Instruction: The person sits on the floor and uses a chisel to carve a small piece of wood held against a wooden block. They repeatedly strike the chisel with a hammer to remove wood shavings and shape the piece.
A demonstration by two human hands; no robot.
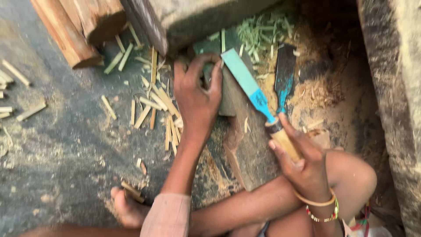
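Two hands are at work over one small green piece, and what matters is how the knife lies to it. My left hand is curled over the green bamboo piece, thumb and fingers wrapped about it and pressing it down on the wooden block that serves as a worktop on the floor. The piece sits at the far end of the block, just ahead of that hand and mostly hidden under the fingers, so I cannot tell its full length.

My right hand is closed around the pale wooden handle of the knife, forefinger laid along the top. Its blade, flat and greenish-blue, runs up and to the left, away from me, with the tip touching or just beside the held piece at my left fingertips. So the blade's long axis slants across the block, from right hand toward left.

A second dark blade lies idle on the sawdust to the right, well apart from both hands. Split bamboo sticks are scattered on the floor left of the block.
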